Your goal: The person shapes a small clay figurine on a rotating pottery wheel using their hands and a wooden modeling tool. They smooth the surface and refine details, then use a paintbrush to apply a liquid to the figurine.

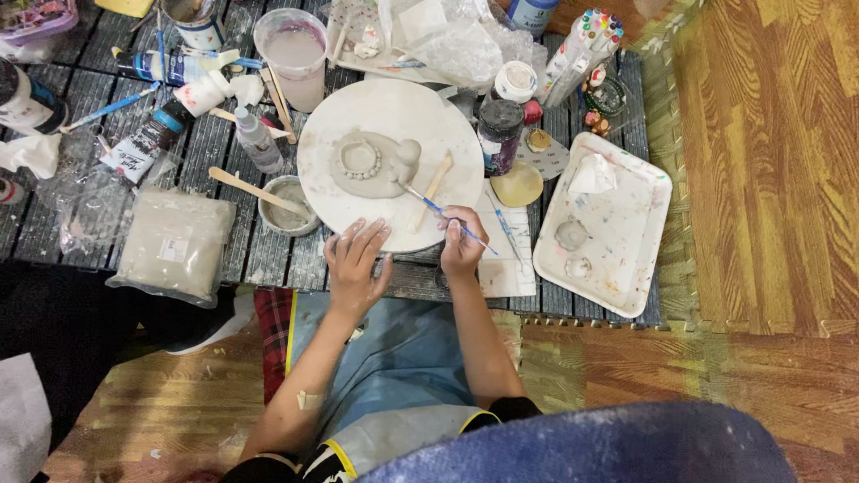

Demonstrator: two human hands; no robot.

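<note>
A flat grey clay piece (369,165) with a ring of small beads and a raised knob lies on a round white board (391,116). My right hand (462,243) grips a thin blue-handled brush (440,211), its tip touching the clay's right edge. My left hand (355,261) rests on the board's near rim, fingers spread. A wooden modelling stick (435,188) lies on the board beside the clay.
A white plastic tray (631,224) with clay bits sits at the right. A small bowl of slip (288,207), a wooden spatula (255,190), a bagged clay block (174,243), a cup of cloudy water (293,55), bottles and jars crowd the low slatted table.
</note>
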